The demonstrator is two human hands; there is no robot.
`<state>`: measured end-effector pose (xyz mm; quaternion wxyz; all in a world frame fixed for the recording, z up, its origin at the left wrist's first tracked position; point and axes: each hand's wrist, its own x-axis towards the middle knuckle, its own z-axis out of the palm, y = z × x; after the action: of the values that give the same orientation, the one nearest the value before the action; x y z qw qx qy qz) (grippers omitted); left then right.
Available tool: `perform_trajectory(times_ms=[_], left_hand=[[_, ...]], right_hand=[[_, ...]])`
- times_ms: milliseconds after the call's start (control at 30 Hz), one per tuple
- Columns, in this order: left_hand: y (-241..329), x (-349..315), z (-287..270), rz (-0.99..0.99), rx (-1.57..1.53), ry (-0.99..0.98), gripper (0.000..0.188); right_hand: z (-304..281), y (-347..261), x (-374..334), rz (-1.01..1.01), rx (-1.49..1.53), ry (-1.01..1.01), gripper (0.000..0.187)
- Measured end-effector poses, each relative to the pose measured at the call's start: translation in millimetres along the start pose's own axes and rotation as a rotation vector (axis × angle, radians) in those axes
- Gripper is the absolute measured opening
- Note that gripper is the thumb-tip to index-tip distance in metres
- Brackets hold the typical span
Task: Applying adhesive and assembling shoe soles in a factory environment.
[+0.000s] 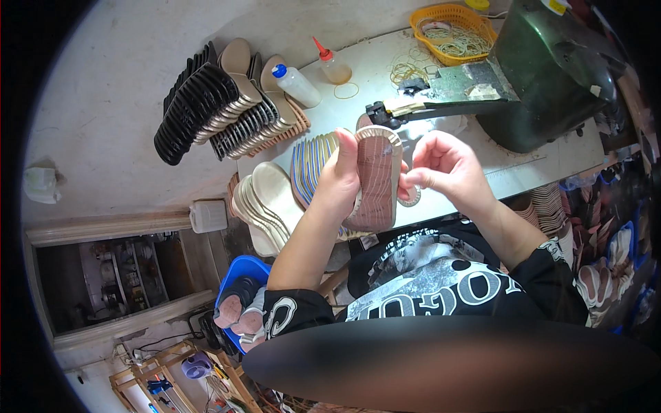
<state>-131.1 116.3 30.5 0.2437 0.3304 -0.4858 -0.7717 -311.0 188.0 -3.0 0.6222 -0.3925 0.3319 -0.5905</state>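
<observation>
Stretching out beside the scuffed pale wall (124, 103), the white table (372, 58) here carries a glossy green machine (544, 76) at its right and ribbed black soles (196, 103) packed tight at its left. And between them, above the near edge, there's the brown sole (375, 186), wavy-lined with a pale notched rim, the left hand (337, 179) wrapped firmly round it, while the right hand (447, 168) pinches narrow beside it, whatever's between those fingertips impossible to tell! Behind sit a yellow lattice basket (421, 41) and a translucent, red-tipped bottle (336, 69).
</observation>
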Motion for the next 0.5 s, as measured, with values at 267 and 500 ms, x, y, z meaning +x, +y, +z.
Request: perform_trajectory(times_ms=[267, 500], left_hand=[[15.2, 42.5, -45.9, -0.089, 0.816, -0.036, 0.073], [59.7, 93.4, -61.8, -0.121, 0.891, -0.093, 0.038]], right_hand=[[4.0, 15.9, 29.7, 0.201, -0.070, -0.023, 0.020], [3.3, 31.7, 58.8, 0.198, 0.283, 0.115, 0.027]])
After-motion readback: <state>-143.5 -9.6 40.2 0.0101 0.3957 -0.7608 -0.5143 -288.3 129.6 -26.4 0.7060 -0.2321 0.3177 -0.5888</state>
